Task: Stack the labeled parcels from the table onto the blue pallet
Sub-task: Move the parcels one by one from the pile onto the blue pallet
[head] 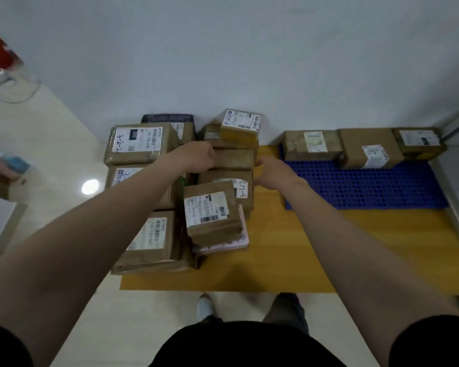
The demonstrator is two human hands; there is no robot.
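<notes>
A yellow wooden surface (289, 247) carries one blue perforated plastic pallet (368, 186) on its right side and, on its left, a heap of about ten brown labelled cardboard parcels (141, 143), overlapping too much for an exact count. Three brown cardboard parcels (366, 148) stand in a row along the pallet's far edge. Within the heap, the person's left hand (196, 157) and right hand (273, 169) clasp opposite ends of one plain brown parcel (233, 158).
</notes>
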